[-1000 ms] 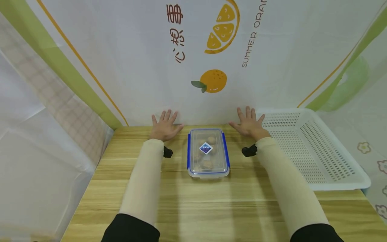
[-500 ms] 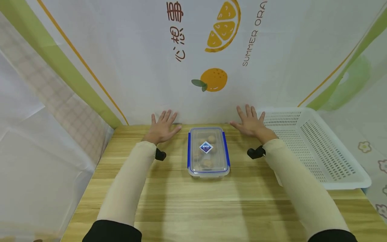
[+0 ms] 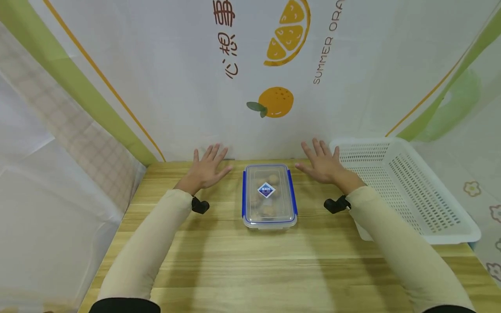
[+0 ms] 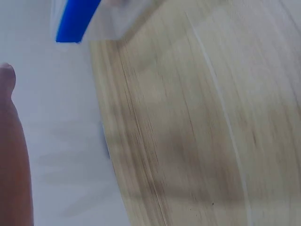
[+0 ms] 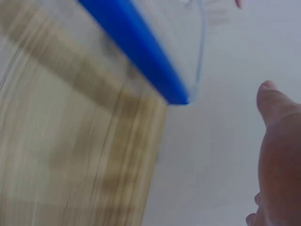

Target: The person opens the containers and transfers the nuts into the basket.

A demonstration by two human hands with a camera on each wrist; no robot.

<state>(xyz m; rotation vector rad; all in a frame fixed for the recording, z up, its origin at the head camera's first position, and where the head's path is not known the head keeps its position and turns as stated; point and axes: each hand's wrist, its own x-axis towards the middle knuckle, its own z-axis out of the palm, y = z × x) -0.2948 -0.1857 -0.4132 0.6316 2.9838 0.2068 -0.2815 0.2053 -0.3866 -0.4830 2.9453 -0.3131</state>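
A clear lidded food container (image 3: 270, 208) with blue side clips and a blue diamond label sits on the wooden table between my hands. Several round brownish things show dimly through its lid. Left of it, near the table's back edge, my left hand (image 3: 205, 169) is held with fingers spread, apart from the container. On the other side my right hand (image 3: 322, 165) is also spread, its fingers in front of the white cloth. Both hands hold nothing. In the left wrist view a blue clip (image 4: 77, 19) shows at the top; the right wrist view has another blue clip (image 5: 141, 52).
A white perforated plastic basket (image 3: 422, 195) stands at the right, partly behind my right forearm. The wooden table (image 3: 250, 269) ends at a hanging white cloth (image 3: 176, 87) printed with oranges and lettering. More cloth hangs along the left and right sides.
Both wrists and forearms have swung outward, away from the container, while the spread fingers stay near the back edge. The container and basket have not moved.
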